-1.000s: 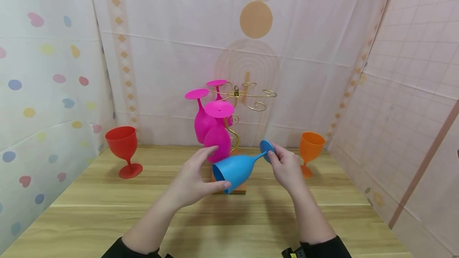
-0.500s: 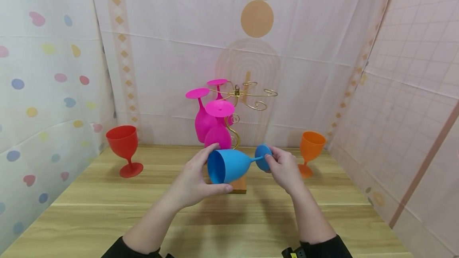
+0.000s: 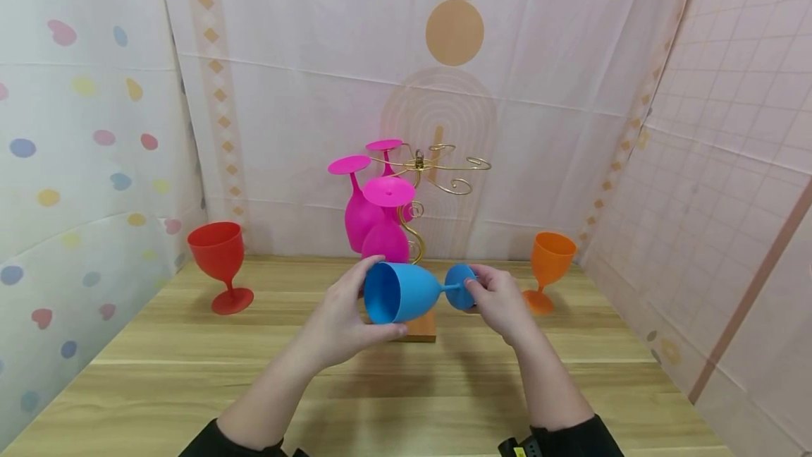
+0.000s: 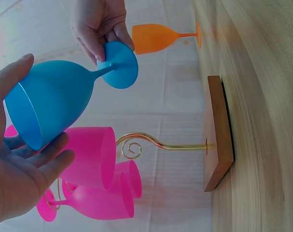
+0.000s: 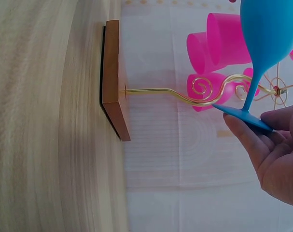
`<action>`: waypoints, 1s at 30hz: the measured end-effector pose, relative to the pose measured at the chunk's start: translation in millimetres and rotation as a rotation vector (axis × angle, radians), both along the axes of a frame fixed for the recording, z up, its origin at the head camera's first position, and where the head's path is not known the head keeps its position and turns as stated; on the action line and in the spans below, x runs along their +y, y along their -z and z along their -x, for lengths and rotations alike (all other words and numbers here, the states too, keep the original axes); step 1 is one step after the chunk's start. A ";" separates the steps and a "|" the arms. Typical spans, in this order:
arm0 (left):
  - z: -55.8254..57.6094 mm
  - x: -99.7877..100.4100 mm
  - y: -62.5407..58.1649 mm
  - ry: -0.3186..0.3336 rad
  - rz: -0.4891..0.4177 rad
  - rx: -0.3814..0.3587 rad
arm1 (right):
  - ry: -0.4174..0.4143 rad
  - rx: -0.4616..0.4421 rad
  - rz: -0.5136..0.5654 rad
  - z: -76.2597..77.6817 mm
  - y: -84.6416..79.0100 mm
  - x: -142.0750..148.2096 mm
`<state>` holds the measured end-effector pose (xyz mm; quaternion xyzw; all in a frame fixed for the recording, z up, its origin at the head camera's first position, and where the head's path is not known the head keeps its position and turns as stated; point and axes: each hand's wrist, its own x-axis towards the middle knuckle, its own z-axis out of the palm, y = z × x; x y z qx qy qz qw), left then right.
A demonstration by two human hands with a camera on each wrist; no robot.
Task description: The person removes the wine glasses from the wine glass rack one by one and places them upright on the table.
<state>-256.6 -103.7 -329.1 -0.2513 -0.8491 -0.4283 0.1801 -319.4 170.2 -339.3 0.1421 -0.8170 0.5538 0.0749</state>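
Observation:
A blue wine glass lies sideways in the air in front of a gold stemware rack. Its open rim points left and its foot points right. My left hand holds the bowl near the rim, thumb on one side and fingers on the other. With thumb and fingers, my right hand pinches the edge of the foot. Behind the bowl, several pink wine glasses hang upside down from the rack's left arms. The gold arms on the right carry no glass.
The rack's wooden base stands on the wood-grain table. A red goblet stands upright at the left, an orange one at the right. Patterned cloth encloses the back and sides.
The blue wine glass has turned from tilted, foot up, to about level and shifted slightly left. My right hand moved a little left and down with the foot; the rack has stayed put.

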 end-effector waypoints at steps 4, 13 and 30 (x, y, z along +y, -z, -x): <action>0.1 0.1 -0.8 -0.008 -0.002 0.005 | -0.003 -0.001 -0.016 -0.3 0.8 -0.3; -0.1 -1.4 -2.9 -0.012 -0.030 0.049 | -0.034 0.010 -0.014 -0.6 0.6 0.5; -1.7 -7.4 -5.8 -0.045 -0.021 0.051 | -0.037 0.215 -0.121 -5.7 -9.5 4.7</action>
